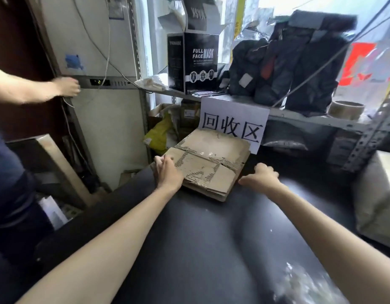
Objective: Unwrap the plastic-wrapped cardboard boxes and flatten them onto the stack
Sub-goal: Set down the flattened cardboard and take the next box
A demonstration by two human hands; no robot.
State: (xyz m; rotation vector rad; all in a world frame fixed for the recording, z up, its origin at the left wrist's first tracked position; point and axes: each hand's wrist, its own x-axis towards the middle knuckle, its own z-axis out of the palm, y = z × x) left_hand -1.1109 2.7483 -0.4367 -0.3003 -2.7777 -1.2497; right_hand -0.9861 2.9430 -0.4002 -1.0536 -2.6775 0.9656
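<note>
Your left hand [167,172] grips the left edge of the flattened cardboard stack [211,159]. Your right hand [263,176] is curled just beside the right corner, holding nothing visible. The stack lies on the dark worktop [189,238]. You seem to be squaring it; next, press it flat and let go.

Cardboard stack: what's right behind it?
A white paper sign with black characters hangs from the shelf edge behind the cardboard stack. The sign covers whatever sits behind it.
</note>
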